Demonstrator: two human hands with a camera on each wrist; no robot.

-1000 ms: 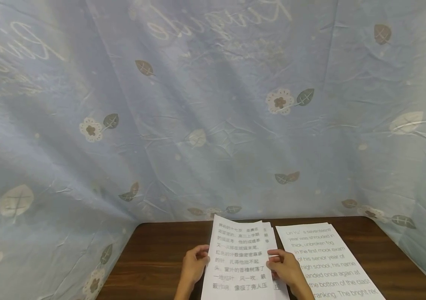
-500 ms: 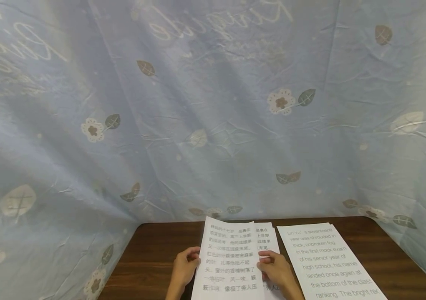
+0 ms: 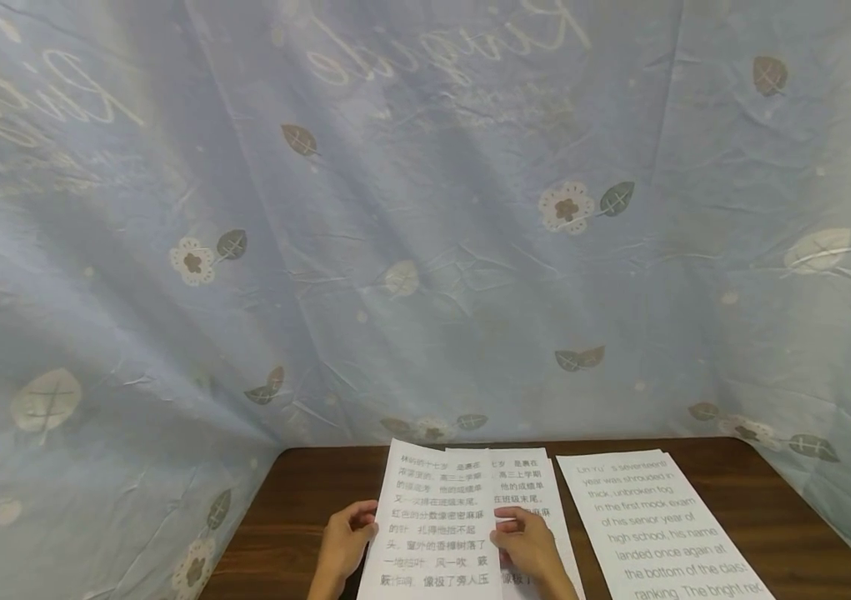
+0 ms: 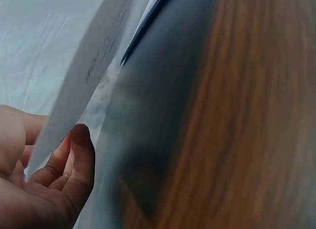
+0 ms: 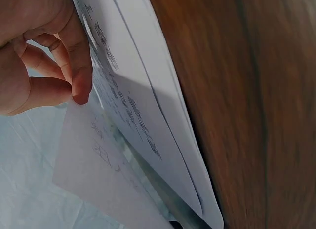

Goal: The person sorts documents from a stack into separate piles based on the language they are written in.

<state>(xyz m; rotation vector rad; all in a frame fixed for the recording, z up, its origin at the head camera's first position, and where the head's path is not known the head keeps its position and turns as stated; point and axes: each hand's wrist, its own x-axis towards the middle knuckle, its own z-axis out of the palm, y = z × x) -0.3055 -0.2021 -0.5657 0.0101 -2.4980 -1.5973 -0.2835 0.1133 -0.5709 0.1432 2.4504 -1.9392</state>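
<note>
My left hand [image 3: 346, 537] and right hand [image 3: 526, 546] hold a white sheet of paper [image 3: 433, 533] printed with Chinese text, one at each side edge. The sheet stands raised and tilted over a stack of similar sheets [image 3: 518, 479], hiding much of its left part. In the left wrist view, thumb and fingers [image 4: 81, 155] pinch the edge of the lifted paper [image 4: 84, 76]. The right wrist view shows the right thumb and forefinger pinching the opposite edge of the same paper [image 5: 103, 165], with the stack [image 5: 143, 91] lying below it.
To the right lies another stack of sheets [image 3: 650, 525] with English text. Both stacks lie on a dark brown wooden table [image 3: 297, 492]. A dark, blurred band [image 4: 158, 86] shows beside the paper in the left wrist view. Patterned fabric [image 3: 425, 250] hangs behind and around the table.
Both hands have moved left with the held sheet, uncovering more of the stack beneath. The English-text stack has stayed in place, while the head view has shifted slightly.
</note>
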